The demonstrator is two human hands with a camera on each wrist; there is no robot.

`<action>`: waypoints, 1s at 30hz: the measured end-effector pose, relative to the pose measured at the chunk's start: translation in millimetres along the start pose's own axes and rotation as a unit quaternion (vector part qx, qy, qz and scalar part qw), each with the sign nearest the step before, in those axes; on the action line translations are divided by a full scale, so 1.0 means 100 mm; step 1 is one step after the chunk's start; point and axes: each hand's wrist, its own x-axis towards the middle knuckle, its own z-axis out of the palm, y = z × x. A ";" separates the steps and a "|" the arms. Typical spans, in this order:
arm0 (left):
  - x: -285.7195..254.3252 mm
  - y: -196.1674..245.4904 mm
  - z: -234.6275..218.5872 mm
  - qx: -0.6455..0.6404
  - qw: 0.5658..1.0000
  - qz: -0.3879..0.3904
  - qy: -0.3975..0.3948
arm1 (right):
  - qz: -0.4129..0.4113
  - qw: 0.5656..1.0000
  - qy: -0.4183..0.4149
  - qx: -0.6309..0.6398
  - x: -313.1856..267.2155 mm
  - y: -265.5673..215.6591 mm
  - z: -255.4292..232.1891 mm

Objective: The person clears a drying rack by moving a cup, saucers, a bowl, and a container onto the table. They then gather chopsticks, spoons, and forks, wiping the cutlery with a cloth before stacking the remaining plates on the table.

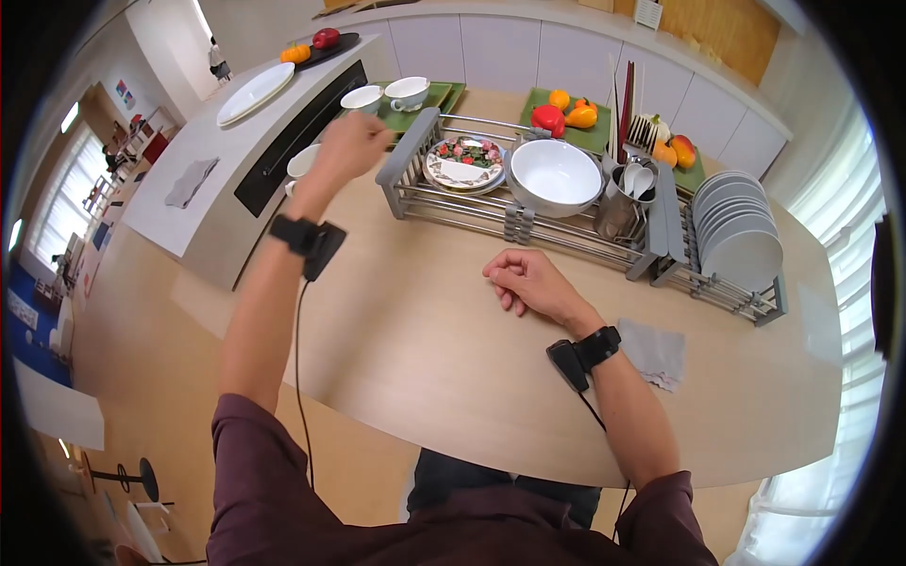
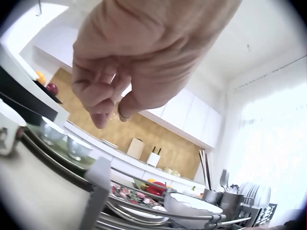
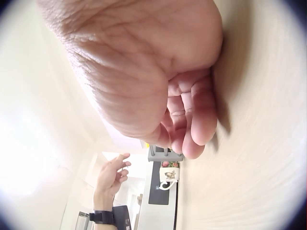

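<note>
My left hand point(image 1: 351, 149) is raised near the left end of the grey dish rack point(image 1: 408, 156), fingers loosely bent, holding nothing visible. In the head view it partly covers a white cup point(image 1: 302, 162) near the dark stove front. Two more cups point(image 1: 409, 92) stand just beyond it on a green tray point(image 1: 439, 102). My right hand point(image 1: 536, 286) rests on the wooden table point(image 1: 425, 330) in front of the rack, fingers loosely curled, palm bare in the right wrist view. In the rack sit floral plates point(image 1: 464, 168), a white bowl point(image 1: 557, 179) and a metal utensil holder point(image 1: 618, 212).
A second rack section at the right holds several grey plates point(image 1: 741, 255). Grey cloths lie on the table point(image 1: 654, 353) and on the left counter. Peppers point(image 1: 566, 115) sit on a green tray behind the rack. A white oval plate point(image 1: 255, 94) lies on the counter.
</note>
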 end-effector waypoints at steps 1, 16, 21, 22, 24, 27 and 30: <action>0.09 0.15 0.11 0.009 1.000 -0.011 -0.018 | 0.006 1.000 0.001 0.013 -0.01 -0.03 0.01; 0.20 0.51 0.88 0.046 0.994 -0.023 -0.093 | -0.091 0.716 0.110 -0.684 1.76 -1.31 -0.66; 0.11 0.57 0.84 0.015 0.994 -0.047 -0.094 | -0.013 0.694 0.102 -0.712 1.95 -1.14 -0.71; 0.09 0.60 0.84 0.017 0.994 -0.054 -0.095 | -0.001 0.701 0.095 -0.707 2.00 -1.13 -0.74; 0.05 0.63 0.83 0.019 0.993 -0.063 -0.097 | 0.012 0.708 0.086 -0.701 2.07 -1.06 -0.78; 0.03 0.63 0.84 0.003 0.995 -0.065 -0.079 | 0.007 0.713 0.130 -0.689 2.08 -1.03 -0.80; 0.00 0.64 0.85 -0.009 0.994 -0.080 -0.072 | 0.013 0.716 0.126 -0.687 2.03 -1.02 -0.77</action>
